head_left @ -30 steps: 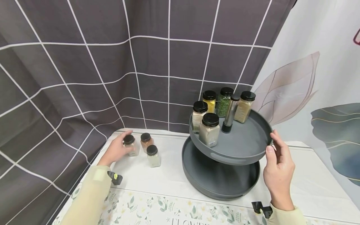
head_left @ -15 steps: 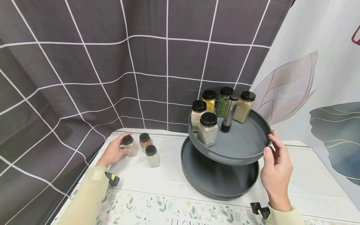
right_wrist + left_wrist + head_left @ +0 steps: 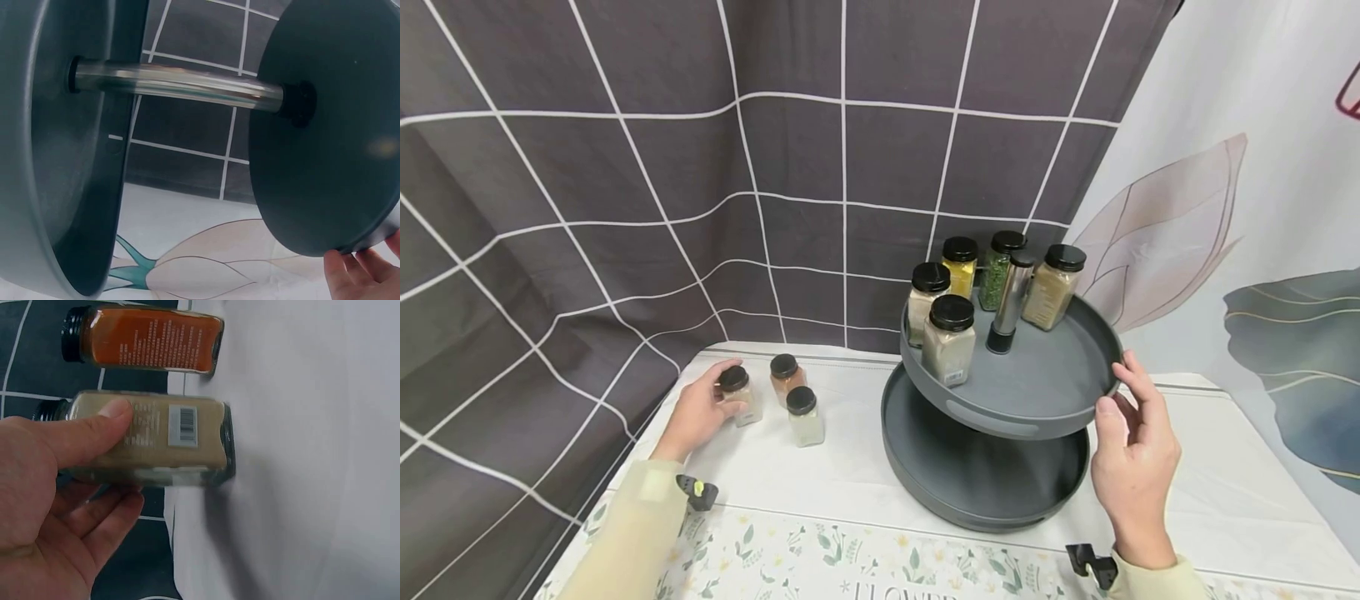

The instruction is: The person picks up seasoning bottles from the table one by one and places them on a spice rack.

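My left hand holds a small glass spice jar of beige powder, its black lid toward the palm. In the left wrist view the thumb presses on one face and the fingers lie under the jar. My right hand is at the right rim of the upper tray of a grey two-tier turntable, fingertips on the edge and thumb at the outer wall. On that upper tray stand several black-lidded spice jars, among them a yellow one, a green herb one and a tan one.
Beside the held jar stand a jar of orange-brown powder and a pale jar on the white cloth. A metal post joins the two tiers; the lower tray sits below. A dark grid-patterned curtain hangs behind.
My left hand has shifted the beige jar slightly left and nearer, away from the two jars beside it. The upper tray has turned a little, its front jars shifting left and back.
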{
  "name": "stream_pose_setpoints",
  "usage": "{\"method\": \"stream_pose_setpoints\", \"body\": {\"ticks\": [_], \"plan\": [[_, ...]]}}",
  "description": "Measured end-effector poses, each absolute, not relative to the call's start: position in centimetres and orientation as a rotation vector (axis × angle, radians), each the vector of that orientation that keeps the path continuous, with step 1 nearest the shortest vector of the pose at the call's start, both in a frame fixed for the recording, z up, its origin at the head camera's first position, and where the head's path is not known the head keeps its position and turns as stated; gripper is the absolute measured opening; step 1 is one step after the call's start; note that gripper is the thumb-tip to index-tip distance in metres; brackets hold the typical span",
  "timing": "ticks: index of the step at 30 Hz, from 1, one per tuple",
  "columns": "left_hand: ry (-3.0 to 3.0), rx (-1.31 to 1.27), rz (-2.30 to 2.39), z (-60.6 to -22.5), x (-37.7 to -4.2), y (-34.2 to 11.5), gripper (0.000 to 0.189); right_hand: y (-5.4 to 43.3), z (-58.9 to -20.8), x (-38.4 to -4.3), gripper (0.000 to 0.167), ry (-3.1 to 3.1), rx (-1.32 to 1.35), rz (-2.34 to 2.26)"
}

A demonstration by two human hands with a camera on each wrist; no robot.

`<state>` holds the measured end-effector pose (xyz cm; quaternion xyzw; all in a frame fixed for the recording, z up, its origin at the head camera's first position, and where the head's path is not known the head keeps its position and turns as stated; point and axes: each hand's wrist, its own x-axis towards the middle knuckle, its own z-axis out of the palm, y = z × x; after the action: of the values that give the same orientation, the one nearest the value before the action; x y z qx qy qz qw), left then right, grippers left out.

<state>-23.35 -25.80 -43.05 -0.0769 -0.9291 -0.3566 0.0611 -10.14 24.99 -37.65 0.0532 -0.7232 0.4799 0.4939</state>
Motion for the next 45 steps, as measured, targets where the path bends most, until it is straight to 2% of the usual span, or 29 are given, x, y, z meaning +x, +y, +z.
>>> {"method": "stream_pose_setpoints", "body": {"ticks": [11,21,34,45], "plan": [[-2.742,-0.068,-0.972,-41.7,-21.5,-25.7,0.075,24.4,-37.3,-9.7,0.035,-1.731,0.130,1.130],[-2.602,-0.008,-0.929,-37.6,-19.5,-24.2,0.075,22.4,-35.0,-8.4,0.035,-1.718,0.150,1.114],[-2.410,-0.248,-0.929,-31.8,-16.6,-20.9,0.076,21.8,-34.9,-8.0,0.037,-1.718,0.148,1.084],[-2.280,-0.369,-0.985,-28.4,-15.0,-18.0,0.072,21.4,-35.0,-7.6,0.040,-1.737,0.152,1.025]]}}
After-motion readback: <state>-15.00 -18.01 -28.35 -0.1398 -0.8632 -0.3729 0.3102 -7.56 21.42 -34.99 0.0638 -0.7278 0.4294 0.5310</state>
